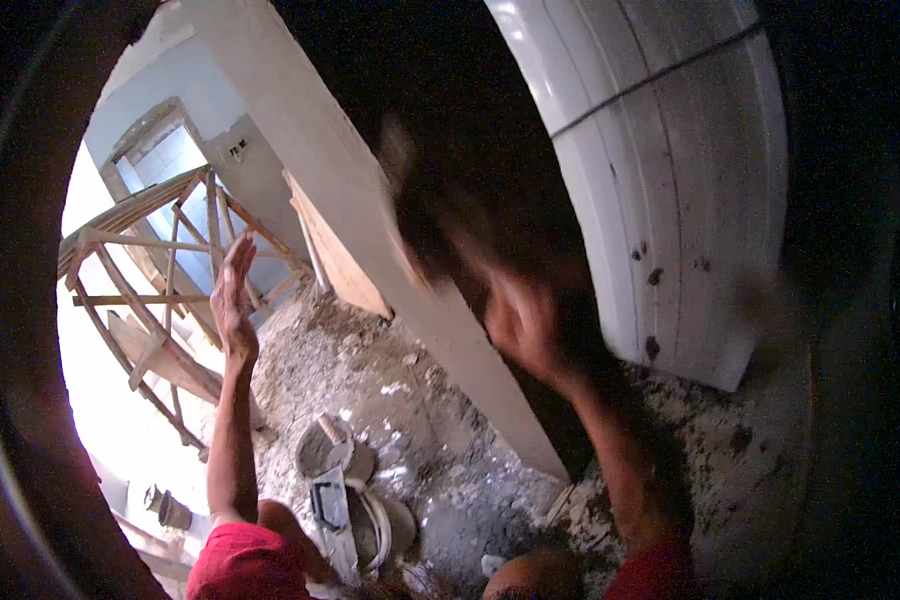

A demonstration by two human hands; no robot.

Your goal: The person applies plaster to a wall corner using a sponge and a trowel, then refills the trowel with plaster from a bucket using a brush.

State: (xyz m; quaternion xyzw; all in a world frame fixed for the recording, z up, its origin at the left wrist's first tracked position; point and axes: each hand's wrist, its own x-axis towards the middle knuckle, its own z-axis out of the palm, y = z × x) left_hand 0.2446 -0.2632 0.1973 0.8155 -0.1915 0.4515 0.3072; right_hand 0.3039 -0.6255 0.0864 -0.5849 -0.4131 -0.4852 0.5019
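My left hand (234,302) is raised at the left, fingers stretched out together and seen edge-on, touching nothing that shows. My right hand (526,322) is blurred by motion in front of a dark opening. Its fingers look curled round a dark, blurred tool (416,225) whose kind I cannot make out. The tool is at the edge of a pale plastered wall end (450,375), which slants down across the middle; whether it touches is unclear. Below, between my arms, a grey-crusted bucket (362,462) stands beside a second bucket (402,528). A flat tool with a dark handle (334,515) leans on the second one.
A wooden trestle scaffold (150,240) stands at the left, before a doorway (160,150). A board (340,255) leans on the wall's far side. Rubble and mortar (370,390) cover the floor. Long white panels (660,180) stand at the right. Small containers (168,507) sit at lower left.
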